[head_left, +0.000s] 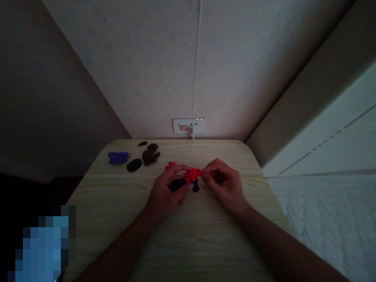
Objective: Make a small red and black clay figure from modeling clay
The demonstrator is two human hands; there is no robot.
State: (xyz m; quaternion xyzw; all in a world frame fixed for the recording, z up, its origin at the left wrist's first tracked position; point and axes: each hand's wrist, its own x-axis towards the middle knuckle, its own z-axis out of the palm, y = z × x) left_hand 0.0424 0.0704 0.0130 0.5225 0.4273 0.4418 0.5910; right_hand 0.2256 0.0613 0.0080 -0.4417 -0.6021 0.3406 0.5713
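Observation:
Over the middle of the table, my left hand (167,190) is closed around a small red and black clay figure (192,175). Its red, lumpy part faces up between my fingers, and black parts show below it. My right hand (225,182) pinches at the right tip of the red clay with thumb and forefinger. Another piece of red clay (171,165) lies just behind my left hand, partly covered by it. The underside of the figure is hidden by my left fingers.
On the table's (188,243) back left lie a purple clay lump (118,158), a flat black clay piece (134,165) and several dark brown clay pieces (150,156). Behind the table, a wall socket (188,126) holds a white plug. A blurred blue patch (41,246) covers the lower left.

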